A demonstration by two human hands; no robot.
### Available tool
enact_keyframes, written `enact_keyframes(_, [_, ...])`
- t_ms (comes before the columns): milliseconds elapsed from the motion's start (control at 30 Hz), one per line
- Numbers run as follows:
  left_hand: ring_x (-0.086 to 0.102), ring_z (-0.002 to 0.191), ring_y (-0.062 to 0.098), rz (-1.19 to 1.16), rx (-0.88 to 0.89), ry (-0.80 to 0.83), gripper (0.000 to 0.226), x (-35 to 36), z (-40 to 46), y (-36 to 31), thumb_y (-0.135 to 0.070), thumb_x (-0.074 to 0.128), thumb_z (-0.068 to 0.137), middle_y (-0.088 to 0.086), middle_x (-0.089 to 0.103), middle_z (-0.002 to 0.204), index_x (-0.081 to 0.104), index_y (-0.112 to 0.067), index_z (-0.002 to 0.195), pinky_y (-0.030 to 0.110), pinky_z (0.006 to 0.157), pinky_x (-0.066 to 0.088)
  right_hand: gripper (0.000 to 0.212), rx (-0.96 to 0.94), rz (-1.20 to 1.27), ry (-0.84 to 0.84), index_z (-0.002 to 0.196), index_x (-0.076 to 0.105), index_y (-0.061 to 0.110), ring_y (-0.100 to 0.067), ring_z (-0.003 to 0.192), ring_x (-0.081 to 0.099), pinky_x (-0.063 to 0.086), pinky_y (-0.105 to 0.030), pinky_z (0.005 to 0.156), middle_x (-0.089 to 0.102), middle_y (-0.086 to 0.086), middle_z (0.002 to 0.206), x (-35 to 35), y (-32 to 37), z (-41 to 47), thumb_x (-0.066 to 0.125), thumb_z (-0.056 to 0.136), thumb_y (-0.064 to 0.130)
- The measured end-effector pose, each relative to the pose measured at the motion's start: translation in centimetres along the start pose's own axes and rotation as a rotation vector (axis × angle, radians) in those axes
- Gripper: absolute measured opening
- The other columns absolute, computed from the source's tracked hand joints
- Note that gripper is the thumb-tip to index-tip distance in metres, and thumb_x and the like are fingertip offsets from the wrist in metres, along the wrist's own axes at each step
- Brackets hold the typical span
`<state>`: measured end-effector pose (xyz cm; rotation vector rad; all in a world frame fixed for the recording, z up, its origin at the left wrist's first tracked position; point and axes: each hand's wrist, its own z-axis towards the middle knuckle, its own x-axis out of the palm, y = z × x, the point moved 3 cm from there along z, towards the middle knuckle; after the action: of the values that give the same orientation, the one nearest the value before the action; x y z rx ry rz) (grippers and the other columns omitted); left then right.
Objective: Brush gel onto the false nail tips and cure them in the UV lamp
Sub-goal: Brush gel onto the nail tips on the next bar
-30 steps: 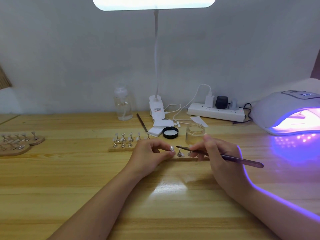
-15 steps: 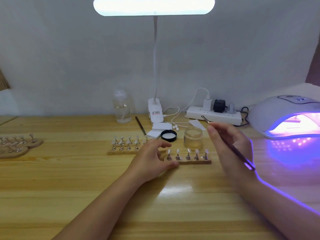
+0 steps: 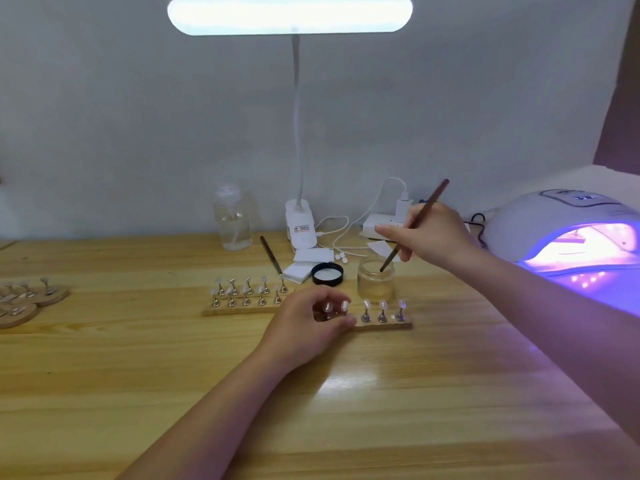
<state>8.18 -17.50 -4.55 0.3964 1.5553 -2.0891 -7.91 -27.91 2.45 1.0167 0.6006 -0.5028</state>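
1. Right hand (image 3: 434, 233) is raised over the glass gel jar (image 3: 376, 279); its fingers pinch a brown-handled gel brush (image 3: 414, 226), tilted, bristle end dipped inside the jar's open mouth.
2. Jar stands on the tabletop (image 3: 138, 375), just behind a wooden strip stand (image 3: 382, 326). Its black lid (image 3: 327, 273) lies beside it to the left, inner face up.
3. Left hand (image 3: 308, 327) rests at the left end of that strip, fingers curled around it there. Three false nail tips (image 3: 382, 304) on metal pegs show clear of the hand; two pale tips by the fingers are blurred.
4. A second strip stand (image 3: 247, 301) with two rows of pegged tips sits to the left, slightly farther back.
5. UV lamp (image 3: 568, 226) at far right, lit violet, opening facing the tabletop.
6. Along the back: clear pump bottle (image 3: 232, 220), clip-on desk lamp (image 3: 291, 17) switched on, power strip (image 3: 377, 230), spare brush (image 3: 271, 254), white pads (image 3: 304, 263).
7. Round wooden stands (image 3: 31, 299) at the left edge.
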Motion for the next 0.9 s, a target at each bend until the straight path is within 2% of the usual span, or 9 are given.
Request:
enact_keyframes(67, [0.050, 0.070, 0.003, -0.008, 0.005, 0.004, 0.012, 0.0, 0.1, 0.0, -0.015, 0.074, 0.075, -0.012, 0.054, 0.071, 0.066, -0.019, 0.083, 0.006, 0.064, 0.037, 0.041, -0.017, -0.064, 0.054, 0.052, 0.053, 0.016, 0.001, 0.054, 0.053, 0.033, -0.020, 0.050, 0.055, 0.009, 0.046, 0.8, 0.2, 0.3, 0.068, 0.079, 0.043])
enact_keyframes(167, [0.048, 0.064, -0.004, -0.020, 0.008, 0.010, 0.012, -0.1, 0.1, 0.0, -0.013, 0.073, 0.075, -0.013, 0.053, 0.068, 0.065, -0.021, 0.078, 0.005, 0.062, 0.036, 0.041, -0.002, -0.146, 0.142, 0.056, 0.051, 0.013, -0.012, 0.060, 0.053, 0.038, -0.027, 0.056, 0.053, 0.002, 0.056, 2.1, 0.2, 0.2, 0.068, 0.078, 0.043])
enact_keyframes(233, [0.047, 0.061, -0.007, -0.022, 0.014, 0.012, 0.015, -0.1, 0.0, -0.1, -0.012, 0.073, 0.075, -0.014, 0.052, 0.066, 0.063, -0.023, 0.074, 0.005, 0.061, 0.036, 0.040, 0.007, -0.156, 0.144, 0.059, 0.055, 0.012, -0.015, 0.064, 0.055, 0.041, -0.029, 0.060, 0.056, 0.000, 0.059, 2.1, 0.2, 0.2, 0.067, 0.079, 0.044])
enact_keyframes(333, [0.047, 0.060, -0.006, -0.026, 0.018, 0.003, 0.020, -0.1, 0.0, -0.1, -0.011, 0.073, 0.074, -0.014, 0.052, 0.063, 0.060, -0.026, 0.069, 0.006, 0.061, 0.036, 0.041, 0.032, -0.082, 0.051, 0.052, 0.055, 0.015, -0.009, 0.058, 0.056, 0.038, -0.024, 0.052, 0.057, 0.005, 0.050, 1.0, 0.1, 0.6, 0.066, 0.079, 0.043])
enact_keyframes(467, [0.049, 0.063, -0.004, -0.014, 0.019, -0.013, 0.025, -0.1, -0.1, 0.0, -0.012, 0.074, 0.074, -0.016, 0.054, 0.062, 0.059, -0.029, 0.066, 0.009, 0.063, 0.039, 0.046, 0.151, 0.084, -0.052, 0.045, 0.050, 0.016, -0.006, 0.052, 0.050, 0.032, -0.024, 0.049, 0.052, 0.008, 0.035, -0.2, -1.1, 0.9, 0.066, 0.081, 0.040])
enact_keyframes(567, [0.050, 0.066, 0.002, 0.004, 0.031, -0.027, 0.025, 0.0, -0.2, 0.0, -0.013, 0.074, 0.074, -0.014, 0.054, 0.063, 0.058, -0.031, 0.066, 0.015, 0.065, 0.041, 0.041, 0.237, 0.212, -0.068, 0.051, 0.051, 0.016, -0.007, 0.053, 0.048, 0.031, -0.025, 0.050, 0.052, 0.011, 0.033, -0.2, -2.4, 0.7, 0.066, 0.082, 0.039])
enact_keyframes(700, [0.052, 0.069, 0.005, 0.035, 0.046, -0.047, 0.024, 0.0, -0.3, 0.0, -0.016, 0.075, 0.073, -0.012, 0.055, 0.067, 0.058, -0.032, 0.067, 0.023, 0.068, 0.044, 0.040, 0.249, 0.234, -0.091, 0.051, 0.053, 0.016, -0.008, 0.052, 0.046, 0.033, -0.025, 0.051, 0.052, 0.012, 0.033, -0.8, -3.1, 0.6, 0.065, 0.082, 0.038])
enact_keyframes(800, [0.054, 0.079, 0.008, 0.081, 0.101, -0.072, 0.027, -0.1, -0.5, -0.2, -0.014, 0.075, 0.073, -0.009, 0.058, 0.076, 0.057, -0.034, 0.067, 0.015, 0.069, 0.041, 0.038, 0.264, 0.268, -0.122, 0.051, 0.050, 0.016, -0.010, 0.049, 0.046, 0.034, -0.024, 0.050, 0.052, 0.011, 0.033, -1.3, -3.3, 0.5, 0.065, 0.082, 0.033])
enact_keyframes(900, [0.052, 0.091, -0.002, 0.078, 0.147, -0.096, 0.027, -0.1, -0.6, -0.3, -0.010, 0.075, 0.073, -0.011, 0.060, 0.087, 0.059, -0.031, 0.067, 0.006, 0.071, 0.038, 0.035, 0.316, 0.457, -0.164, 0.056, 0.048, 0.018, -0.004, 0.036, 0.048, 0.036, -0.020, 0.045, 0.057, 0.007, 0.037, -1.7, -2.9, -0.1, 0.064, 0.084, 0.032])
